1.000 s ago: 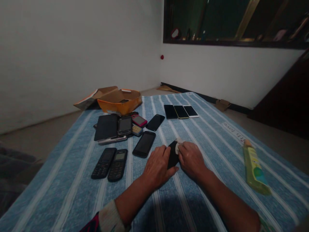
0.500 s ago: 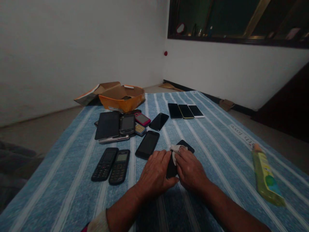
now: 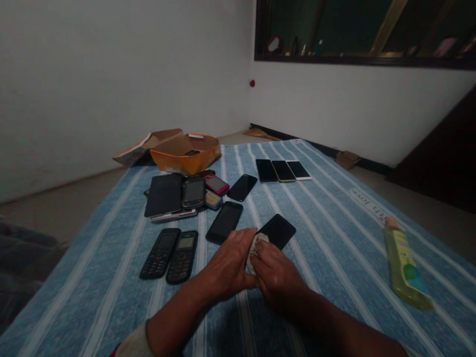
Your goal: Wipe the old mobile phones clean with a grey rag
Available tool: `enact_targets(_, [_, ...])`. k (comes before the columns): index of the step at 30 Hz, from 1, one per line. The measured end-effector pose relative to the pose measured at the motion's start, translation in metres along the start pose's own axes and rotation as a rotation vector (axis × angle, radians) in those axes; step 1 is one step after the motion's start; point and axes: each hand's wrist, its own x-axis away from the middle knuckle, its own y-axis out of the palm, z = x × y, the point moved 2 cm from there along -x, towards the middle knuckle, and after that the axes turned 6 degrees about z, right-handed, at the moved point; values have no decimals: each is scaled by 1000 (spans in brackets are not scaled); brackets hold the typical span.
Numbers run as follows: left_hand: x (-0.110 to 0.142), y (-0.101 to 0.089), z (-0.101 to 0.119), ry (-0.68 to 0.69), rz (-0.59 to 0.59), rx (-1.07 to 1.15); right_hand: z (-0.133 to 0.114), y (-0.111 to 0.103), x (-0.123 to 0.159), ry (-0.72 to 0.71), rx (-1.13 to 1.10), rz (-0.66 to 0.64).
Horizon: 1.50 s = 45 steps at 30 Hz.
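Head view: left hand (image 3: 227,265) and right hand (image 3: 277,272) closed on white cloth (image 3: 253,254); black smartphone (image 3: 277,231) lies beyond, long axis slanting toward them, right hand nearer

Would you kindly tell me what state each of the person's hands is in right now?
Left hand: curled against the white cloth; grip unclear.
Right hand: closed, holding the cloth on the black smartphone.

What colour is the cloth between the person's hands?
The cloth is off-white, clearest in the head view.
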Motion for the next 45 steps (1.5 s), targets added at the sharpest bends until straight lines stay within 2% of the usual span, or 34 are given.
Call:
enact_targets(5, [1,2,-3,-11,-24,-20,-1,2,0,24,-29,-33])
enact_targets(14, [1,7,-5,61,113,-4,7,0,-16,32,-124,-34])
enact_targets(18, [-1,6,-1,76,120,3,11,1,-23,64,-118,-57])
enact_targets(24, [-2,3,2,43,128,6,32,-6,-24,153,0,-128])
enact_targets(30, [0,1,3,20,119,21,54,-11,-19,192,69,-26])
enact_targets(35, [0,2,3,35,112,25,40,-11,-19,150,38,2])
enact_targets(40, [1,4,3,54,135,10,20,-11,-20,107,-100,-59])
enact_targets(45, [3,0,7,69,108,36,18,-9,-19,100,-210,-33])
